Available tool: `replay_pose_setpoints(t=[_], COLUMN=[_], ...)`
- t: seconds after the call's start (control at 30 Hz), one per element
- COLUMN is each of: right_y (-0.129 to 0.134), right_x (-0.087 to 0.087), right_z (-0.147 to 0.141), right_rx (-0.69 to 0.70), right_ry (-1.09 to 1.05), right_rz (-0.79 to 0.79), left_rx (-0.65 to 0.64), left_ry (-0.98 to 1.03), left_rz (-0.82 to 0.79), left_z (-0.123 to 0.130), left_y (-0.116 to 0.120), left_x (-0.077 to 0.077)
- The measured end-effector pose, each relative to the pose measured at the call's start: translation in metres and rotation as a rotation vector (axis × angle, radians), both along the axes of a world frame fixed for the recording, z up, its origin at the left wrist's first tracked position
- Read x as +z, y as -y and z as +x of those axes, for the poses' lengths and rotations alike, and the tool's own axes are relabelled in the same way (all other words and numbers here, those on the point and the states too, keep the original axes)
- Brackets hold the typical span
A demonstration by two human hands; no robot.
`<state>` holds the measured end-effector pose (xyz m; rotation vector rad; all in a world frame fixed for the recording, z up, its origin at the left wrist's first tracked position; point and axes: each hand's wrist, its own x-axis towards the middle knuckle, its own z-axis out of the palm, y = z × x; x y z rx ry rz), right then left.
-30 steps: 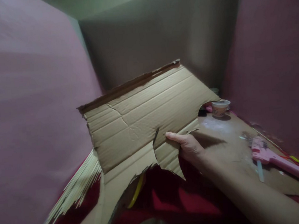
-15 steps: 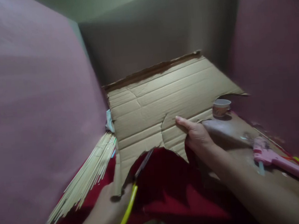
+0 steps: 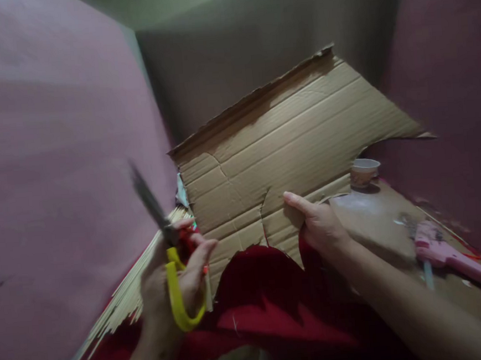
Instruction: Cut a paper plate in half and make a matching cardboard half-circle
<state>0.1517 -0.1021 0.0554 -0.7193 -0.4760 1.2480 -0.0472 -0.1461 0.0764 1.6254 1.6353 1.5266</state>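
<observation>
Tan, creased, corrugated cardboard sheet (image 3: pixel 287 143), ragged-edged and curve-notched, pinched by right hand (image 3: pixel 324 228) above dark-red cloth (image 3: pixel 270 294); yellow-handled metal scissors (image 3: pixel 170 235) gripped by left hand (image 3: pixel 193 275) at cloth's left.

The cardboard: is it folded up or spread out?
Mostly spread out: the cardboard in the right hand shows one broad, creased face; only a narrow strip along its top looks bent.

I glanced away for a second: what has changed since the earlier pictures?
The left hand has brought the scissors from the cardboard's lower cut edge to its left, blades pointing up. The cardboard has shifted right and upward. The right hand still grips it; the glue gun and cup stayed put.
</observation>
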Motion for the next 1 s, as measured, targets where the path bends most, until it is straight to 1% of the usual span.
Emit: replay_pose_setpoints(t=[0.07, 0.1, 0.13, 0.2, 0.27, 0.33, 0.4, 0.5, 0.57, 0.6, 0.67, 0.7, 0.77, 0.83, 0.87, 0.9, 0.93, 1.0], right_y=[0.003, 0.004, 0.006, 0.008, 0.008, 0.008, 0.01, 0.016, 0.017, 0.017, 0.013, 0.01, 0.003, -0.001, -0.003, -0.004, -0.004, -0.005], right_x=[-0.001, -0.001, -0.001, -0.002, -0.002, 0.0, 0.003, 0.01, 0.011, 0.01, 0.004, 0.0, -0.007, -0.011, -0.012, -0.013, -0.013, -0.012], right_z=[-0.001, -0.001, -0.001, -0.001, 0.0, -0.001, -0.002, -0.006, -0.006, -0.005, 0.0, 0.003, 0.009, 0.013, 0.015, 0.015, 0.016, 0.016], right_rx=[0.008, 0.014, 0.022, 0.036, 0.044, 0.053, 0.092, 0.118, 0.09, 0.085, 0.092, 0.127, 0.113, 0.063, 0.031, -0.001, -0.03, -0.069], right_ry=[0.033, 0.05, 0.069, 0.096, 0.09, 0.06, 0.018, -0.042, -0.059, -0.056, -0.041, -0.029, -0.001, 0.023, 0.035, 0.047, 0.062, 0.104], right_rz=[-0.001, -0.001, -0.002, -0.014, -0.034, -0.062, -0.063, -0.011, 0.035, 0.056, 0.076, 0.042, 0.002, 0.015, 0.034, 0.047, 0.05, 0.028], left_rx=[-0.229, -0.295, -0.314, -0.286, -0.238, -0.182, -0.113, -0.062, -0.097, -0.136, -0.264, -0.354, -0.575, -0.805, -0.853, -0.876, -0.89, -0.895], left_ry=[-0.084, -0.174, -0.274, -0.397, -0.446, -0.492, -0.536, -0.485, -0.401, -0.362, -0.285, -0.234, -0.117, -0.089, -0.087, -0.084, -0.069, -0.029], left_rz=[-0.084, -0.121, -0.148, -0.186, -0.204, -0.169, -0.112, -0.088, -0.1, -0.107, -0.131, -0.164, -0.289, -0.45, -0.484, -0.507, -0.532, -0.581], left_z=[0.011, 0.015, 0.018, 0.021, 0.023, 0.025, 0.028, 0.032, 0.032, 0.03, 0.023, 0.018, 0.007, -0.003, -0.008, -0.011, -0.014, -0.017], left_y=[-0.005, -0.009, -0.014, -0.022, -0.029, -0.032, -0.033, -0.037, -0.041, -0.043, -0.046, -0.045, -0.041, -0.033, -0.028, -0.024, -0.02, -0.014], left_x=[-0.004, -0.007, -0.01, -0.016, -0.022, -0.029, -0.036, -0.045, -0.045, -0.043, -0.034, -0.028, -0.015, -0.004, 0.0, 0.002, 0.003, -0.002])
